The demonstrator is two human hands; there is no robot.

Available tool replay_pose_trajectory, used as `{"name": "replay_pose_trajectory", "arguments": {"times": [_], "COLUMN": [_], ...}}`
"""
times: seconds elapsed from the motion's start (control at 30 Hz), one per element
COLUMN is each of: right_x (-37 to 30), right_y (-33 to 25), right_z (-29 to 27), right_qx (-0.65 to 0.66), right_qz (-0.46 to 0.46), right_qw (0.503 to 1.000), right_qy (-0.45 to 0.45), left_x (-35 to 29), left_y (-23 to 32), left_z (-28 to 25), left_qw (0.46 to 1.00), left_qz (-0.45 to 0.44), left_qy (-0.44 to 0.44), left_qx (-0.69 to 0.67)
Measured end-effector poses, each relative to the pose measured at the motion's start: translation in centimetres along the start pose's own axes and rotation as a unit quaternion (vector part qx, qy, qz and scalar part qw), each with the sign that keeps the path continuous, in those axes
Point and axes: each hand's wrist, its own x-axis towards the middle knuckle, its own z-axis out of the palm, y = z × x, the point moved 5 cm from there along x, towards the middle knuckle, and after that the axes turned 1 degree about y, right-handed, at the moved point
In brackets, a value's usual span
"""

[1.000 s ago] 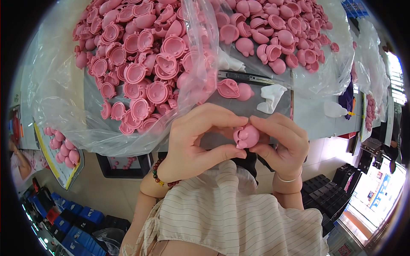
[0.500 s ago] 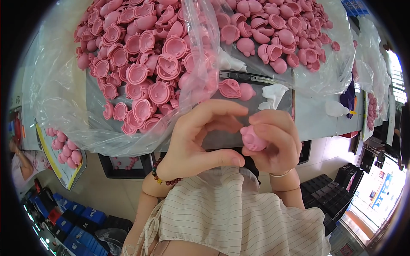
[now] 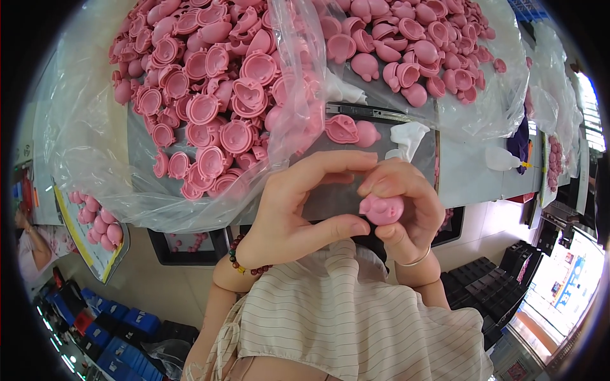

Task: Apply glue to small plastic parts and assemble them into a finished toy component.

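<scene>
A small round pink plastic figure, with molded bumps on its surface, sits in the fingers of my right hand in front of the table edge. My left hand is curved beside it, thumb and fingers apart with nothing between them. Beyond my hands, a pink half-shell lies against a rounded pink piece. A large heap of pink half-shells fills the plastic bag at the far left. Another heap of pink pieces lies at the far right.
A black-and-silver utility knife lies across the middle of the table, near a crumpled white tissue. A white squeeze bottle is at the right. Pink pieces fill a tray at the left. Black crates stand lower right.
The pink figure has turned in my right fingers, showing a different side. My right fingers have shifted around it, while my left hand has moved only slightly.
</scene>
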Motion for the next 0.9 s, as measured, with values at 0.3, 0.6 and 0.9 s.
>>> {"name": "replay_pose_trajectory", "arguments": {"times": [0.3, 0.6, 0.9], "right_x": [0.1, -0.3, -2.8], "right_y": [0.0, 0.3, -1.0], "right_z": [0.2, 0.3, -3.1], "right_qx": [0.108, 0.118, -0.054], "right_qz": [0.037, 0.033, 0.015], "right_qw": [0.991, 0.992, 0.977], "right_qy": [-0.074, -0.033, 0.208], "left_x": [0.2, -0.4, -0.2], "left_y": [0.6, 0.0, 1.1], "left_z": [0.0, -0.1, -0.4], "left_qw": [0.998, 0.996, 0.981], "left_qz": [0.058, 0.041, 0.121], "left_qy": [-0.015, -0.036, -0.075], "left_qx": [0.033, 0.064, 0.134]}}
